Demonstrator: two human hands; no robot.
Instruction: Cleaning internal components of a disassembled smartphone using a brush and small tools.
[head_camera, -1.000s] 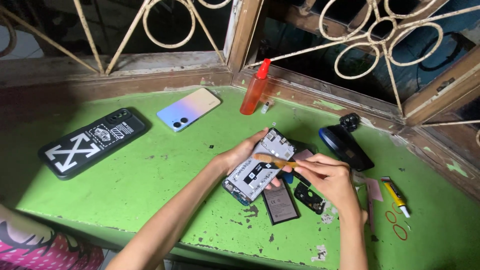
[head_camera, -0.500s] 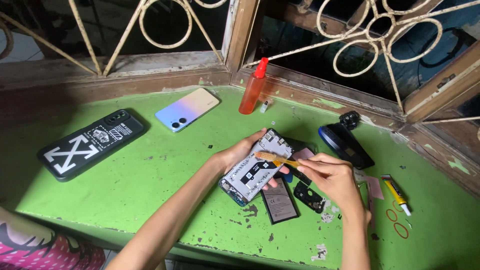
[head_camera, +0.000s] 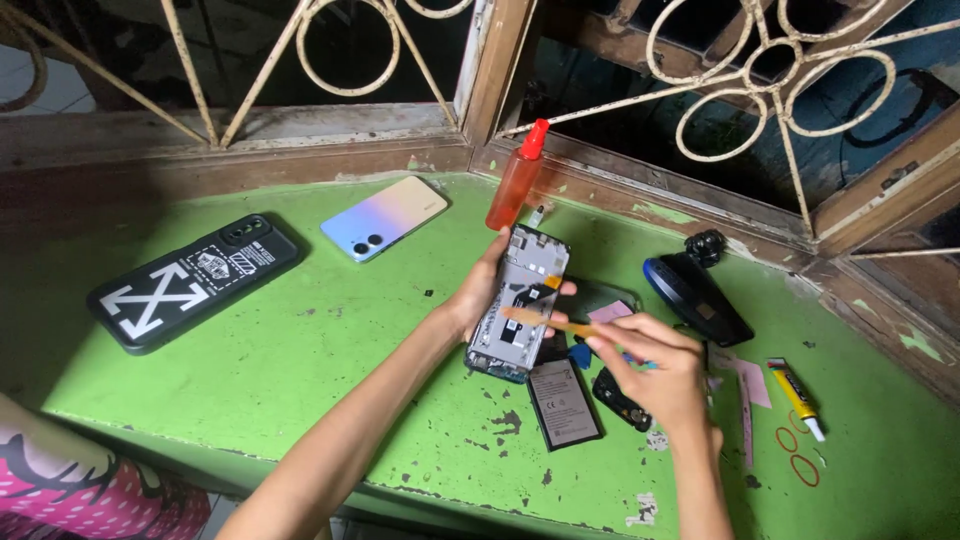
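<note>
Left hand (head_camera: 478, 295) grips the opened phone (head_camera: 520, 300) mid-frame, tilted up off the green table (head_camera: 300, 350). Right hand (head_camera: 655, 375) pinches a thin orange pry tool (head_camera: 548, 322), tip on the exposed board. Risk: a tool slip could gouge components, or the phone could drop onto the loose battery (head_camera: 563, 402) just below.

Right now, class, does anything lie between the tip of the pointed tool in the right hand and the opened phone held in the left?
Nothing visible does: the right hand brings the tool straight onto the opened phone, gripped by the left hand.
</note>
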